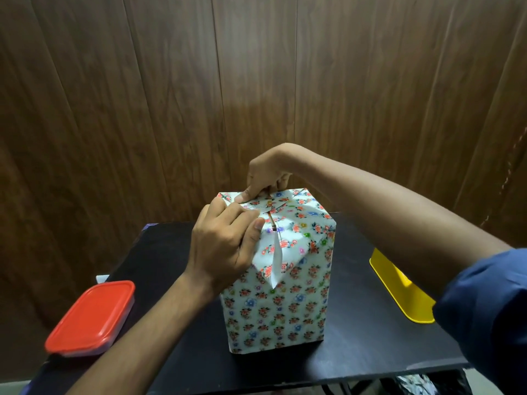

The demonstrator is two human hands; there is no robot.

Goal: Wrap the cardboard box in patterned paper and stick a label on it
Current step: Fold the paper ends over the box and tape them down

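Observation:
A tall box (278,306) stands upright in the middle of the black table, covered in white paper printed with small flowers. On its top the paper flaps (293,223) are folded inward, with a narrow gap of brown cardboard showing along the seam. A white pointed flap edge hangs down the front. My left hand (225,243) rests on the near left of the top, fingers curled and pinching the paper at the seam. My right hand (266,178) reaches over from the far side and presses a folded flap down with thumb and fingers.
A clear container with a red lid (91,317) sits at the table's left edge. A yellow tray (399,289) lies on the right, partly under my right forearm. The black table (370,346) ends close in front. A wooden panel wall stands behind.

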